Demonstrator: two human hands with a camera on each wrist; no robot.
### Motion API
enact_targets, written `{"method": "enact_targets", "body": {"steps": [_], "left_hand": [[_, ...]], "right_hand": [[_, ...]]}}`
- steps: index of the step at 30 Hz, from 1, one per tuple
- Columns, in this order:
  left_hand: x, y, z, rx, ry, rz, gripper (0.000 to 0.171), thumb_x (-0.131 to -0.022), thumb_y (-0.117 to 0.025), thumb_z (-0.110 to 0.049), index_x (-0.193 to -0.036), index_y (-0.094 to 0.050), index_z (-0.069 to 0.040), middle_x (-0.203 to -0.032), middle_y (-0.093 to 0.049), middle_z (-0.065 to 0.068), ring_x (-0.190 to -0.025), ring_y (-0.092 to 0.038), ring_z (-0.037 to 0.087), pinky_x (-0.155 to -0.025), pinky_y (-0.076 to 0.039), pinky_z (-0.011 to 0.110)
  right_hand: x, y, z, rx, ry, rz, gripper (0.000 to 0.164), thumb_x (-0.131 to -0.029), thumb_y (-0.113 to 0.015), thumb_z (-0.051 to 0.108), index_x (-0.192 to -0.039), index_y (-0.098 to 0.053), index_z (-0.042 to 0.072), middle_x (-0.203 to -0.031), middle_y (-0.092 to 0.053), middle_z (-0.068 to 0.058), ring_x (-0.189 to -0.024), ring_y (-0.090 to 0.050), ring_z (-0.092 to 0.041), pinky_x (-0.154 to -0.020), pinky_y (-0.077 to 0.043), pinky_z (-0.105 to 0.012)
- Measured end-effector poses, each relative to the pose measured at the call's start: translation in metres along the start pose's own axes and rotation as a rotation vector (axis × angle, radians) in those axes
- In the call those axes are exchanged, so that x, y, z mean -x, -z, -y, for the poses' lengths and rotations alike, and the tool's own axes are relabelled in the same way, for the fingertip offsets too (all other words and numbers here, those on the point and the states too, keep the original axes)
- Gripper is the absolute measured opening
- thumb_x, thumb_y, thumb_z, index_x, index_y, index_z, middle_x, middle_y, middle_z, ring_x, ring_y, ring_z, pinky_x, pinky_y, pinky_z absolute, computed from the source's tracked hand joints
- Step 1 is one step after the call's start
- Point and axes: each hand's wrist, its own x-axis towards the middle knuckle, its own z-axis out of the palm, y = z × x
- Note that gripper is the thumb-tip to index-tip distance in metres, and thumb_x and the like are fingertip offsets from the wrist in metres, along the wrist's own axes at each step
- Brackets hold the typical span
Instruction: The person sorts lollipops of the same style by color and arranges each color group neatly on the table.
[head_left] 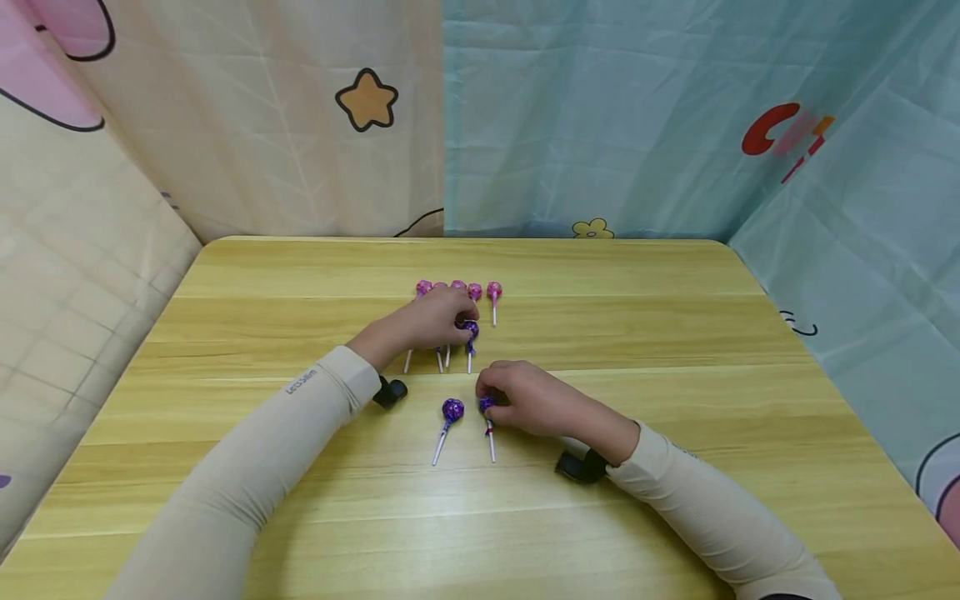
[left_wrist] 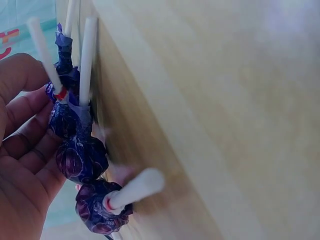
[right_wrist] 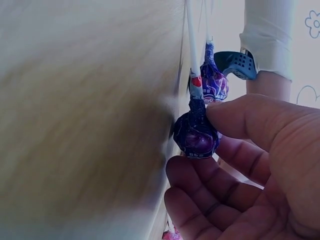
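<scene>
My left hand [head_left: 438, 318] reaches over a row of purple-wrapped lollipops and pinches the head of the rightmost purple lollipop [head_left: 470, 330]. White sticks of others show beneath that hand, which hides their heads from the head view; purple lollipops [left_wrist: 82, 157] appear beside its fingers in the left wrist view. Closer to me, my right hand [head_left: 528, 400] holds another purple lollipop [right_wrist: 196, 134] by the head, thumb on its wrapper and fingers curled beneath. That lollipop's stick points towards me. Just left of it, one purple lollipop [head_left: 452, 410] lies untouched.
Behind the left hand, several pink lollipops [head_left: 494, 290] form a row, partly covered by that hand. The wooden table [head_left: 637, 333] meets patterned curtains [head_left: 585, 108] at its back and sides. A dark wrist device [head_left: 581, 467] sits under the right wrist, another [head_left: 390, 392] under the left.
</scene>
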Motion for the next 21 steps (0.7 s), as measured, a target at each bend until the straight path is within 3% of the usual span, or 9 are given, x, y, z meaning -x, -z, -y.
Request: {"method": "enact_targets", "body": {"steps": [7, 21], "left_hand": [[0.003, 0.0, 0.002, -0.016, -0.033, -0.031, 0.023, -0.091, -0.069, -0.017, -0.109, -0.071, -0.002, -0.104, -0.064, 0.008, -0.095, -0.058, 0.021, -0.086, -0.049, 0.035], [0.012, 0.005, 0.006, 0.001, 0.002, -0.038, 0.03, -0.085, -0.069, -0.006, -0.115, -0.069, -0.003, -0.112, -0.066, 0.01, -0.105, -0.057, 0.026, -0.097, -0.045, 0.04]], "right_hand": [[-0.002, 0.005, 0.0, 0.005, -0.016, -0.021, 0.009, -0.091, -0.07, 0.012, -0.099, -0.066, 0.012, -0.091, -0.057, 0.005, -0.081, -0.053, -0.012, -0.073, -0.048, -0.028], [-0.008, 0.017, -0.01, -0.026, -0.027, -0.067, 0.009, -0.091, -0.071, 0.01, -0.098, -0.067, 0.011, -0.092, -0.062, 0.004, -0.086, -0.058, -0.014, -0.079, -0.051, -0.029]]}}
